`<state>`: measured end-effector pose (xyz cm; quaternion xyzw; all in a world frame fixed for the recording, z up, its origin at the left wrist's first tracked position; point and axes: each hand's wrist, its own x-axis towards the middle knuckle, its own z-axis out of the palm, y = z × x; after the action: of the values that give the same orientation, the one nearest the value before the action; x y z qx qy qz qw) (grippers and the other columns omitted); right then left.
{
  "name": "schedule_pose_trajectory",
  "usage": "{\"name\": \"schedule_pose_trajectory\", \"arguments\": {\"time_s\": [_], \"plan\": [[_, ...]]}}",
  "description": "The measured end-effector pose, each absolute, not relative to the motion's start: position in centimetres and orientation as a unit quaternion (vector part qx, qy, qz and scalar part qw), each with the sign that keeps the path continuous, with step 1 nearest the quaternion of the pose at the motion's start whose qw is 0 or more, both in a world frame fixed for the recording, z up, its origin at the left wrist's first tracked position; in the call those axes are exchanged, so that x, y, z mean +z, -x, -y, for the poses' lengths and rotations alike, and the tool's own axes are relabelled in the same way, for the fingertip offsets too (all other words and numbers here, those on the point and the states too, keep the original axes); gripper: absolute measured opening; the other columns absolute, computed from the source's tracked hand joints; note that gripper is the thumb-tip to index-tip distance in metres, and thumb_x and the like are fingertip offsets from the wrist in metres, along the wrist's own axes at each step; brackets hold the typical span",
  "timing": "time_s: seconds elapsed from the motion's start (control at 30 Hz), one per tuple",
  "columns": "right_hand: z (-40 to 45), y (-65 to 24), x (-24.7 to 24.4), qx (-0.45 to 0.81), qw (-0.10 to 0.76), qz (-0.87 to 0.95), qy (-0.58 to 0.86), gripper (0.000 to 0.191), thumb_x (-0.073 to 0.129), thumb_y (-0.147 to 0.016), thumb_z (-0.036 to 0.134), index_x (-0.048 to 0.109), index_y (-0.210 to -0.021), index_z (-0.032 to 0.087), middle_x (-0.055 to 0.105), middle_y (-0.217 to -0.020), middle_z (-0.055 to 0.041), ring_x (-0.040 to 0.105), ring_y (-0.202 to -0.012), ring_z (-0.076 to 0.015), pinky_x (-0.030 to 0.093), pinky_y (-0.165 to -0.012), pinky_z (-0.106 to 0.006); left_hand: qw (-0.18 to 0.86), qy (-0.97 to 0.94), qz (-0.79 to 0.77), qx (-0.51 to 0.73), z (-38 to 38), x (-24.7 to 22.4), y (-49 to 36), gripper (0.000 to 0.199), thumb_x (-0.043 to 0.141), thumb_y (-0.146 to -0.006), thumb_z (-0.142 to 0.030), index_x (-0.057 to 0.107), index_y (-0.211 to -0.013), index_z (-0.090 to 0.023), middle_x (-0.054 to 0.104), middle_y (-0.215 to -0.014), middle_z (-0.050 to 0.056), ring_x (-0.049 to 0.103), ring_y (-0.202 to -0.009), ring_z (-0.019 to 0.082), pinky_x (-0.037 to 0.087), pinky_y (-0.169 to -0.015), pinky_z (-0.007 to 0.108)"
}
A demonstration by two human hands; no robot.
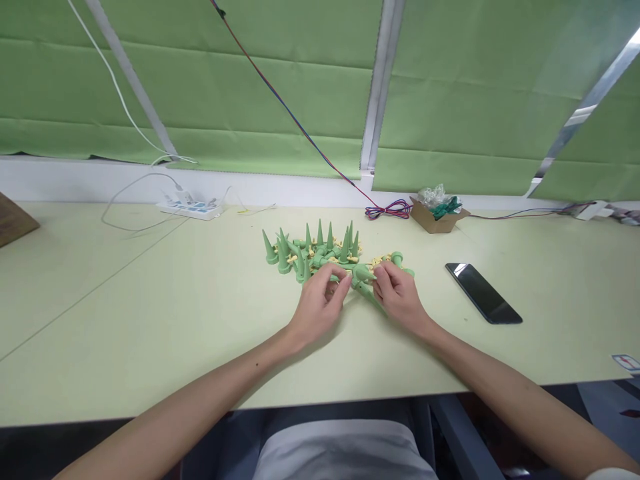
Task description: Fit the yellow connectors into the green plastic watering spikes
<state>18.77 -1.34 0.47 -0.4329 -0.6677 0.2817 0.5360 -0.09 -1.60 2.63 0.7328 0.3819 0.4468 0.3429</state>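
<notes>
My left hand (323, 300) is closed in a pinch at the near side of a pile of green and yellow plastic parts; what its fingertips hold is too small to make out. Between the hands lies a green cone (364, 273), its tip pointing right, into the closed fingers of my right hand (399, 293). A green tube (369, 292) runs beneath it toward the right wrist. Several upright green cones (320, 235) stand in the pile just beyond the left hand. Small yellow pieces (381, 260) and a green round-ended part (397, 258) lie behind the right hand.
A black phone (483, 293) lies right of my hands. Farther back are a small cardboard box (434, 220) with plastic and green material, a coiled red-blue cable (389, 210) and a white power strip (193, 209). The table's front edge (345, 403) runs before my body.
</notes>
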Motion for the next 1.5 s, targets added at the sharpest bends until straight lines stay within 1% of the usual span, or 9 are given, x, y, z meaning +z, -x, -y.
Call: {"name": "schedule_pose_trajectory", "arguments": {"time_s": [0.17, 0.47, 0.7, 0.9, 1.03, 1.23, 1.33, 1.4, 1.5], "plan": [[1.6, -19.0, 0.7, 0.28, 0.521, 0.696, 0.408, 0.041, 0.043, -0.102, 0.052, 0.049, -0.076, 0.022, 0.04, -0.059, 0.004, 0.035, -0.05, -0.0113, 0.029, -0.052, -0.027, 0.436, -0.719, -0.368, 0.397, 1.7, 2.5, 0.1, 0.05, 0.04, -0.101, -0.054, 0.053, -0.069, -0.017, 0.046, -0.049, -0.004, 0.047, -0.044, 0.01, 0.037, -0.049, 0.023], [1.5, -19.1, 0.5, 0.271, 0.491, 0.736, 0.379, 0.032, 0.042, -0.103, 0.045, 0.052, -0.083, 0.022, 0.042, -0.057, 0.0044, 0.036, -0.051, -0.0129, 0.029, -0.052, -0.029, 0.506, -0.691, -0.365, 0.365, 1.7, 2.5, 0.2, 0.043, 0.051, -0.095, -0.058, 0.051, -0.075, -0.019, 0.049, -0.049, -0.005, 0.048, -0.042, 0.011, 0.037, -0.045, 0.023], [1.7, -18.9, 0.6, 0.29, 0.498, 0.726, 0.377, 0.043, 0.039, -0.104, 0.05, 0.037, -0.069, 0.023, 0.039, -0.054, 0.0045, 0.035, -0.049, -0.0124, 0.027, -0.05, -0.029, 0.452, -0.73, -0.365, 0.361, 1.7, 2.8, 0.1, 0.036, 0.062, -0.09, -0.051, 0.05, -0.079, -0.019, 0.047, -0.054, -0.006, 0.044, -0.047, 0.009, 0.035, -0.048, 0.023], [2.1, -18.6, 0.9, 0.317, 0.492, 0.716, 0.38, 0.049, 0.036, -0.104, 0.053, 0.038, -0.064, 0.023, 0.04, -0.05, 0.0037, 0.035, -0.046, -0.0125, 0.028, -0.049, -0.03, 0.38, -0.764, -0.338, 0.397, 1.2, 1.8, 0.2, 0.03, 0.068, -0.087, -0.04, 0.055, -0.104, -0.018, 0.048, -0.068, -0.005, 0.044, -0.054, 0.009, 0.038, -0.052, 0.023], [2.2, -18.5, 1.2, 0.294, 0.484, 0.722, 0.398, 0.054, 0.035, -0.103, 0.055, 0.038, -0.06, 0.022, 0.041, -0.049, 0.0021, 0.038, -0.048, -0.0133, 0.03, -0.051, -0.03, 0.351, -0.78, -0.333, 0.396, 1.2, 1.7, 0.2, 0.023, 0.065, -0.088, -0.032, 0.056, -0.105, -0.019, 0.052, -0.076, -0.003, 0.046, -0.057, 0.009, 0.039, -0.054, 0.023], [2.2, -18.3, 1.2, 0.294, 0.515, 0.693, 0.41, 0.05, 0.038, -0.102, 0.056, 0.039, -0.064, 0.023, 0.042, -0.052, 0.0025, 0.038, -0.049, -0.0129, 0.032, -0.051, -0.03, 0.373, -0.761, -0.344, 0.404, 1.6, 2.1, 0.1, 0.023, 0.06, -0.092, -0.037, 0.052, -0.106, -0.02, 0.054, -0.082, -0.002, 0.045, -0.054, 0.008, 0.038, -0.052, 0.022], [2.1, -18.4, 1.1, 0.297, 0.526, 0.683, 0.41, 0.048, 0.042, -0.101, 0.056, 0.039, -0.067, 0.022, 0.042, -0.055, 0.0035, 0.036, -0.048, -0.0113, 0.03, -0.05, -0.028, 0.416, -0.735, -0.343, 0.411, 1.6, 2.3, 0.2, 0.022, 0.054, -0.096, -0.043, 0.049, -0.097, -0.021, 0.049, -0.066, -0.005, 0.041, -0.048, 0.008, 0.033, -0.047, 0.022], [2.0, -18.5, 1.0, 0.298, 0.529, 0.685, 0.403, 0.046, 0.044, -0.1, 0.055, 0.04, -0.069, 0.022, 0.041, -0.055, 0.0042, 0.035, -0.049, -0.0109, 0.029, -0.051, -0.027, 0.457, -0.714, -0.336, 0.411, 1.6, 2.5, 0.2, 0.028, 0.048, -0.099, -0.047, 0.048, -0.09, -0.021, 0.043, -0.055, -0.007, 0.04, -0.043, 0.009, 0.031, -0.045, 0.022], [1.8, -18.6, 0.6, 0.3, 0.522, 0.694, 0.394, 0.043, 0.045, -0.1, 0.055, 0.046, -0.072, 0.022, 0.04, -0.056, 0.0042, 0.036, -0.05, -0.0117, 0.03, -0.052, -0.028, 0.503, -0.69, -0.33, 0.403, 1.6, 2.8, 0.2, 0.042, 0.04, -0.101, -0.054, 0.046, -0.077, -0.02, 0.045, -0.049, -0.005, 0.042, -0.041, 0.009, 0.034, -0.046, 0.024]]}}
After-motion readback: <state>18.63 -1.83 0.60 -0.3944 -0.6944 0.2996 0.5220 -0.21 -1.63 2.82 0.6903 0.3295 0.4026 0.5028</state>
